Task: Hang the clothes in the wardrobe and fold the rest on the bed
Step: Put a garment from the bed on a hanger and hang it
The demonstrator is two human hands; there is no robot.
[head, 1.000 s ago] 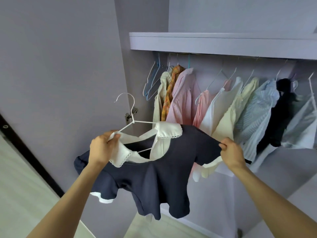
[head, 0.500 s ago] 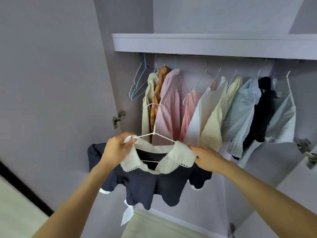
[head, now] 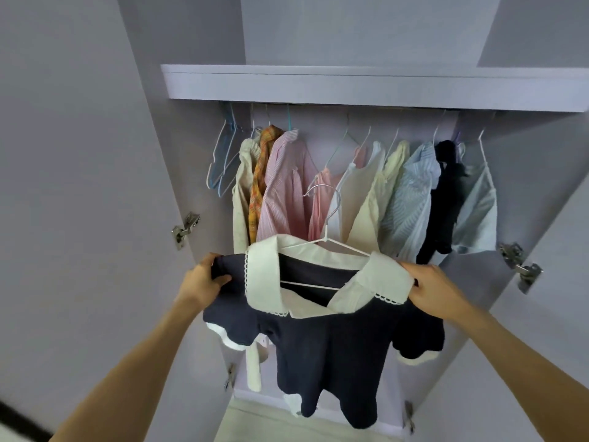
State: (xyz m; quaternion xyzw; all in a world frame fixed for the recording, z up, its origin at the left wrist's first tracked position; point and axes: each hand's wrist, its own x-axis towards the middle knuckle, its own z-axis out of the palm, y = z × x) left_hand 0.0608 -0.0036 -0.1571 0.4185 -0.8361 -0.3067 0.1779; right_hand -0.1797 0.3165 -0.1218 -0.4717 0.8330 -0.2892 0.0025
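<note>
In front of the open lilac wardrobe [head: 318, 84], the left hand [head: 204, 279] pinches the shoulder and the right hand [head: 436, 288] grips the collar of a navy white-collared dress [head: 331, 346] on a white wire hanger [head: 322, 237].

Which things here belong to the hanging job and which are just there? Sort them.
In the job:
navy dress
white hanger inside it
left hand gripping its shoulder
right hand holding its collar
wardrobe

Just there:
hung shirts
spare hangers
door hinges
</note>
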